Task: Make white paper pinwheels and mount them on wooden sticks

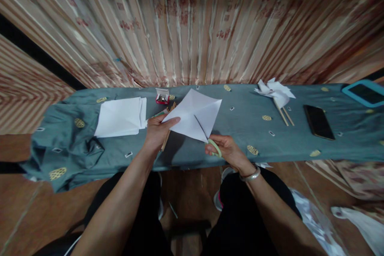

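While your left hand (157, 130) pinches the paper (195, 114), your right hand (223, 150) grips scissors (214, 147). They cut from five o'clock, above the table (240, 140).

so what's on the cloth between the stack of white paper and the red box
Bare teal cloth only, in the head view: nothing lies between the paper stack and the small red box.

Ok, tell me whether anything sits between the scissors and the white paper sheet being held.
Nothing visible does. The right hand works the green-handled scissors, whose blades already meet the white paper sheet at a slit in its lower edge. The left hand pinches the sheet's left corner above the table.
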`<state>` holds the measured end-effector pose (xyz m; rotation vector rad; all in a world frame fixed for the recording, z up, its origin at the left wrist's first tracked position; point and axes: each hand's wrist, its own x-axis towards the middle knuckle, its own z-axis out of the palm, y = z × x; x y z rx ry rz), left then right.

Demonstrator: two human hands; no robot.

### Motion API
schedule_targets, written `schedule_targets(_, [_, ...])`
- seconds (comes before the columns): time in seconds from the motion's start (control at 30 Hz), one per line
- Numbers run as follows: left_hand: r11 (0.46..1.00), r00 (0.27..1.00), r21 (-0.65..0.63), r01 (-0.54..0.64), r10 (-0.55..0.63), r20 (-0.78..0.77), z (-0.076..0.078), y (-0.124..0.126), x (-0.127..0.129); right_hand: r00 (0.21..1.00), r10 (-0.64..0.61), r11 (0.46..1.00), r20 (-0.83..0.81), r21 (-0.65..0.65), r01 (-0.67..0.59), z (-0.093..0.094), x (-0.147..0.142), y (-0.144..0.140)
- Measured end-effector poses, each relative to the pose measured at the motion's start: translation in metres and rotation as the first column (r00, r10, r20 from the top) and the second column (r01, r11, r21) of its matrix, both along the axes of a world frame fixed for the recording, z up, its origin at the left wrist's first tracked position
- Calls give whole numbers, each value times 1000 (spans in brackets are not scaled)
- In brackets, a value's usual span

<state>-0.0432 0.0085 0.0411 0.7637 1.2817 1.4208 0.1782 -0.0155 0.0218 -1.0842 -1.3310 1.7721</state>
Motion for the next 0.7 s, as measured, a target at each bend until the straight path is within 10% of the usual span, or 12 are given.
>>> schedule_targets(0.7, [973, 983, 143, -183, 182, 15, 5, 10, -30, 970, 227, 968, 87, -131, -215, 1, 45, 1])
